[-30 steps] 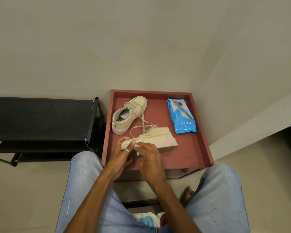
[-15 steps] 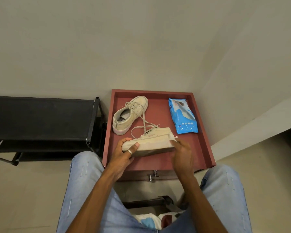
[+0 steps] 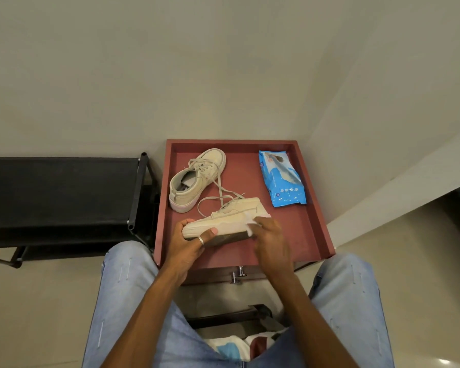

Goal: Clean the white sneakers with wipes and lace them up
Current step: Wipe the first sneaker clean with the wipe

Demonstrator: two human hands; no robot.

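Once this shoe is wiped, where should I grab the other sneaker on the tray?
Probably the heel collar of the far sneaker, coming from the near side: its heel faces the person and the opening is up, so fingers can hook in. A loose lace runs toward the held sneaker; lift gently.

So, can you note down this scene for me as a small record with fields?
near sneaker: tipped on its side, dark sole toward the person
left hand: grips its toe end
right hand: holds a white wipe at its heel end
far sneaker: upright at the back left of the tray
wipes pack: blue, lying at the tray's back right
tray colour: red
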